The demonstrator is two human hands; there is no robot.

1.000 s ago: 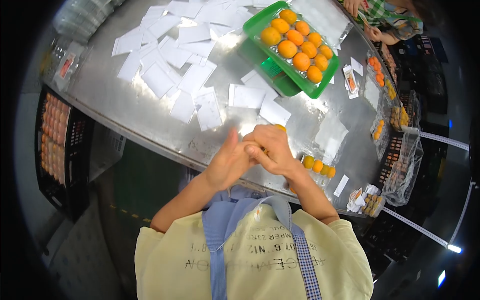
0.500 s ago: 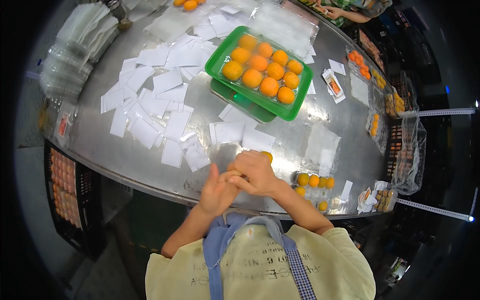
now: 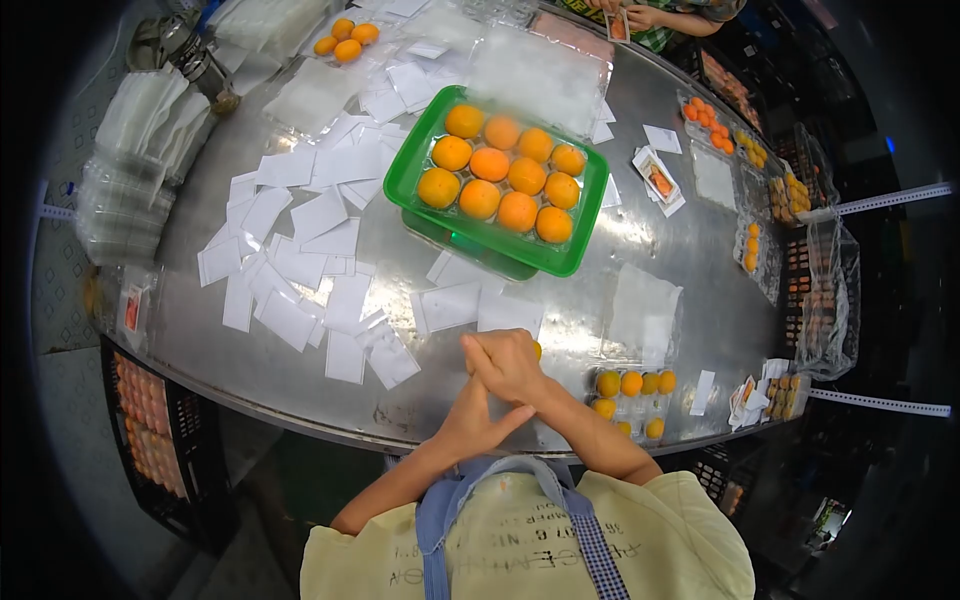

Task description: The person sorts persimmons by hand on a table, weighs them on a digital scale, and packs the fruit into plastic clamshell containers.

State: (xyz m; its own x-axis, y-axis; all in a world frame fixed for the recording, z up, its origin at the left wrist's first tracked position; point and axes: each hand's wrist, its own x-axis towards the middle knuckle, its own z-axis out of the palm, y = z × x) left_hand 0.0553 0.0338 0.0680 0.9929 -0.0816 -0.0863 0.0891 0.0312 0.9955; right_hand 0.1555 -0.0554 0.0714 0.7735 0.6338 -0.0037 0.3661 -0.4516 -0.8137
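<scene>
Both hands meet above the near edge of the metal table. My right hand (image 3: 508,366) is folded over the fingers of my left hand (image 3: 472,418). The left palm shows with its thumb stretched out to the right, while its fingertips are hidden under the right hand. No object is visible in either hand. Just behind my right hand, part of a yellow-orange fruit (image 3: 538,351) shows. Beyond the hands, a green tray (image 3: 397,180) holds a clear pack of orange fruits (image 3: 489,164) and rests on a green base (image 3: 455,246).
White cards (image 3: 298,262) lie scattered at the left. Right of my hands is a partly filled fruit pack (image 3: 631,383), with a clear empty pack (image 3: 643,310) behind it. Stacked plastic trays (image 3: 128,190) stand far left. A co-worker's hand (image 3: 642,18) shows at the top.
The view has shifted, so the tray appears lower and further left. My hands have turned against each other, and the left thumb now points right instead of up.
</scene>
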